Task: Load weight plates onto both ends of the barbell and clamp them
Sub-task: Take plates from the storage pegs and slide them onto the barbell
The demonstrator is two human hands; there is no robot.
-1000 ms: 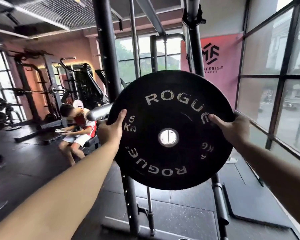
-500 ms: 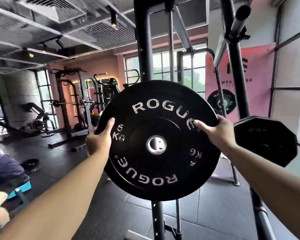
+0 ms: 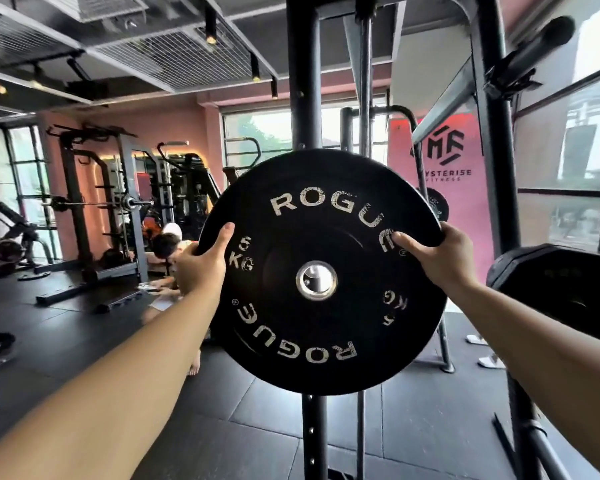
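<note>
A black 5 kg bumper plate [image 3: 321,268] marked ROGUE fills the middle of the view, upright and facing me. My left hand [image 3: 203,266] grips its left rim and my right hand [image 3: 439,258] grips its right rim, both arms stretched out. Metal shows through the steel-ringed centre hole [image 3: 316,280]; I cannot tell whether it is the barbell sleeve. The barbell itself is hidden behind the plate. A black octagonal plate [image 3: 555,289] hangs at the right, past my right forearm.
The black rack upright [image 3: 303,109] stands directly behind the plate, a second upright [image 3: 496,161] at the right beside the windows. A person [image 3: 168,251] crouches on the rubber floor at the left. Another rack with a loaded bar [image 3: 129,202] stands far left.
The view swung left and back toward the rack upright. The plate stays held in both hands and its centre hole has come level with a metal end behind it.
</note>
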